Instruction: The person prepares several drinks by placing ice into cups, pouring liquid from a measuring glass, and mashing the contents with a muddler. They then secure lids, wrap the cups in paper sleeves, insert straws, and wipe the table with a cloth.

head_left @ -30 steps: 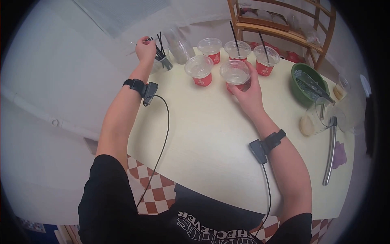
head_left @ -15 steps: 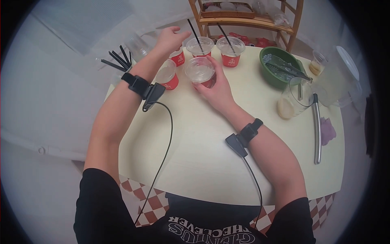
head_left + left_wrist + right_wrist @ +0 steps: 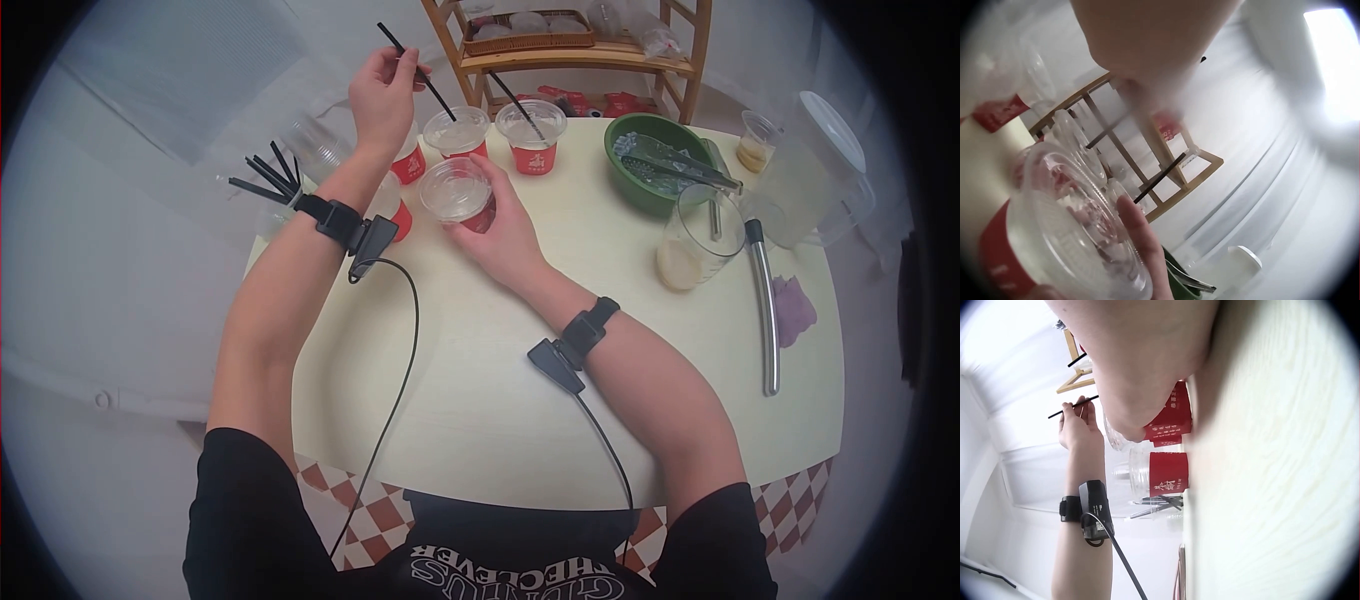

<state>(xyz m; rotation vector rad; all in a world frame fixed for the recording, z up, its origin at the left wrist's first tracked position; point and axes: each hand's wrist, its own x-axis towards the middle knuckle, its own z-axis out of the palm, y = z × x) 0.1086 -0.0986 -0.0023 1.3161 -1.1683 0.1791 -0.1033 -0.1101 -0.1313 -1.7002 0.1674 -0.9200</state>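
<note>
A black straw (image 3: 391, 38) is poking out of the left hand's (image 3: 383, 108) pinch, beyond and left of the red-sleeved plastic cup (image 3: 455, 190), which the right hand (image 3: 505, 238) is still gripping. A second ago, the left hand was reaching among the black straws (image 3: 268, 175) left of that cup.

Black shirt (image 3: 530, 582): white lettering, inverted in the head view, "THECLEVER" and, beside the lower edge of the view, "GENIUS". Red cup sleeves (image 3: 1169, 475): white Chinese characters, large and small, too blurred to read surely. Wrist camera (image 3: 1096, 509), left arm: small pale print, illegible.
</note>
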